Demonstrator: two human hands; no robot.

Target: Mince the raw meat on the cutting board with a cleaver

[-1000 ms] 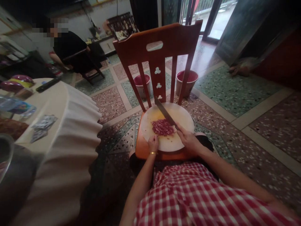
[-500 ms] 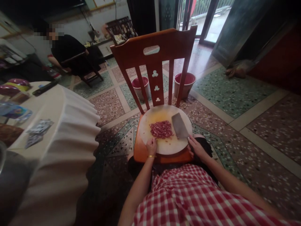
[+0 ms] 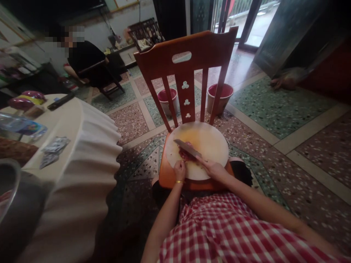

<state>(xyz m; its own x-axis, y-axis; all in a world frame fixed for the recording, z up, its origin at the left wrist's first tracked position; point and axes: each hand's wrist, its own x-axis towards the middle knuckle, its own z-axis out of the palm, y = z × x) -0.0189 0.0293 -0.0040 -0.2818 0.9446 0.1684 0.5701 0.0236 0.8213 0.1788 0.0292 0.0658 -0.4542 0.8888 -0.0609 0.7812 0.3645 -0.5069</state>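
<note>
A round pale chopping board (image 3: 208, 142) lies on the seat of a red-brown wooden chair (image 3: 186, 65) in front of me. A small heap of minced red meat (image 3: 183, 153) sits on the board's near left part. My right hand (image 3: 212, 168) grips a cleaver (image 3: 187, 147) by its handle, the blade lying nearly flat over the meat and pointing left. My left hand (image 3: 180, 169) rests closed on the board's near edge, beside the meat, with a gold bangle on the wrist.
A round table with a white pleated cloth (image 3: 82, 146) stands at my left, holding packets, a remote and bowls. Two pink buckets (image 3: 219, 95) stand on the tiled floor behind the chair. A person in black (image 3: 85, 58) sits at the far left.
The cleaver swung from the board's right side, blade face up, leftwards and down across the meat. My right hand moved left with it. The left hand stayed at the board's edge.
</note>
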